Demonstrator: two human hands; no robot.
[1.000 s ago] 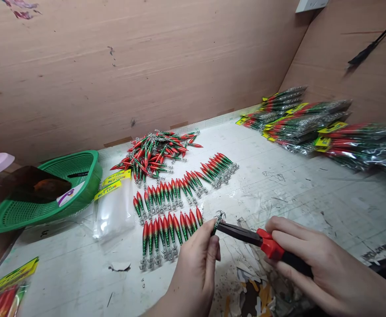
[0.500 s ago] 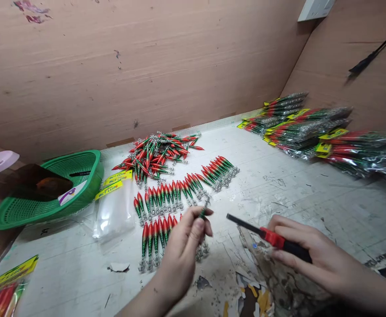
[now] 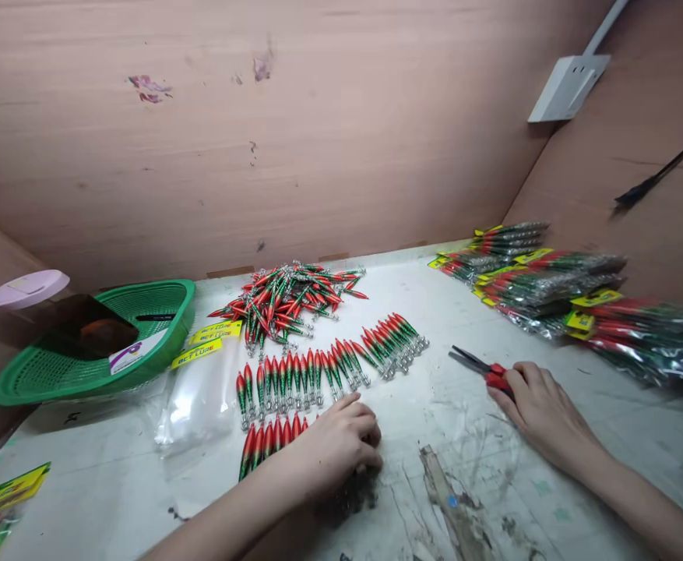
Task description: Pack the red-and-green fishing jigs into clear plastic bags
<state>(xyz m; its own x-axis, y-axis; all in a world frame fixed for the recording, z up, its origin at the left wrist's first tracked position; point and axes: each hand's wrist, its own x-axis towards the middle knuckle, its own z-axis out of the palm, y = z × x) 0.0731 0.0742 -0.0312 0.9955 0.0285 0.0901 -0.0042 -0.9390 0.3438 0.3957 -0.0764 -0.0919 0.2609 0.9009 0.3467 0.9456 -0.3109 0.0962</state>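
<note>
My left hand (image 3: 338, 448) lies knuckles-up on the near row of red-and-green lures (image 3: 268, 438), fingers curled over its right end; what they grip is hidden. A second row of lures (image 3: 294, 372) lies just beyond, a third slanted row (image 3: 391, 336) to its right, and a loose heap of lures (image 3: 286, 300) behind them. My right hand (image 3: 543, 409) rests on the tabletop (image 3: 470, 312), fingers wrapped round the red handles of the pliers (image 3: 481, 366), whose dark jaws point left and lie low over the surface.
A green mesh basket (image 3: 160, 343) stands at the left with a dark card in it. Empty clear bags with yellow headers (image 3: 201, 382) lie beside it. Stacks of bagged lures (image 3: 557, 288) fill the right back corner. Wooden walls enclose the bench.
My left hand carried a single lure down from the air onto the near row and now covers its end. My right hand moved the pliers away to the right and lowered them.
</note>
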